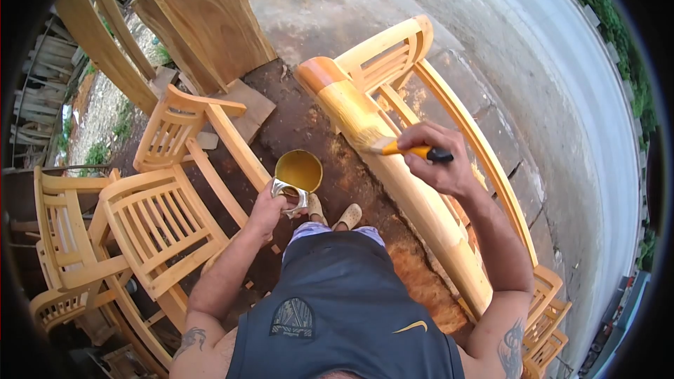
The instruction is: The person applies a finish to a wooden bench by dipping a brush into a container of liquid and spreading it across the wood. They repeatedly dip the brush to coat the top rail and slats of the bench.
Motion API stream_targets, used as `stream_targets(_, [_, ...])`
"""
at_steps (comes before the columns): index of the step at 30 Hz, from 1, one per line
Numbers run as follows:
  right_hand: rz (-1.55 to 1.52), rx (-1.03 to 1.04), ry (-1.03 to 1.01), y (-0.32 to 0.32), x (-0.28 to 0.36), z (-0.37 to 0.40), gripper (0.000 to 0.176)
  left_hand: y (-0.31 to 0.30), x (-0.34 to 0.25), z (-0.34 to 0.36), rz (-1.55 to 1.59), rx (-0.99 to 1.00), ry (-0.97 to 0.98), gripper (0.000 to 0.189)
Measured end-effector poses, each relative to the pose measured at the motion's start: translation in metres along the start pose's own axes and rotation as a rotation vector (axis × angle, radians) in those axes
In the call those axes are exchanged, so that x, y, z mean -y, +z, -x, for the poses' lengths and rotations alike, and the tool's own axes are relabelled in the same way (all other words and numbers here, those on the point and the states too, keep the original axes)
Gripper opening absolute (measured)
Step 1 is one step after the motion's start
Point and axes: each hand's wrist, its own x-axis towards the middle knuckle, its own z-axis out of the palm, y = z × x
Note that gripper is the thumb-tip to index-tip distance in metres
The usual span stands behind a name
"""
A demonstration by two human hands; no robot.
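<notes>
My right hand (pixel 444 161) is closed around the yellow and black handle of a paintbrush (pixel 409 149). The brush's bristles touch the rounded top of a long pale wooden rail (pixel 421 186). The rail's far stretch looks glossy and amber, and its near part is paler. Low in front of my body, my left hand (pixel 267 210) grips a can (pixel 320 177) by its silvery side. Amber liquid shows inside the can, which is tilted toward my view.
Slatted wooden chair frames (pixel 165 221) crowd the left side. Wide boards (pixel 210 17) stand upright at the back left. Beyond the rail is a slatted wooden bench frame (pixel 382 52), with a paved road (pixel 562 98) past it. My feet in clogs (pixel 347 217) are on dark soil.
</notes>
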Motion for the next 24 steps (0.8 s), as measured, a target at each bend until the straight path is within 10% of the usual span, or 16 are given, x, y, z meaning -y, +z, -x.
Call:
stream_targets(6, [-0.007,0.018,0.231,-0.063,0.032,0.09,0.02,-0.007,0.01,-0.006,-0.011,0.01,-0.026,0.059])
stream_targets(17, [0.122,-0.102,-0.31,0.045,0.006,-0.112,0.014,0.009,0.008,0.005,-0.025,-0.036,-0.015,0.058])
stream_targets(24, [0.14,0.146,-0.151,-0.008,0.023,0.011,0.01,0.002,0.031,0.007,-0.001,-0.045,-0.008,0.057])
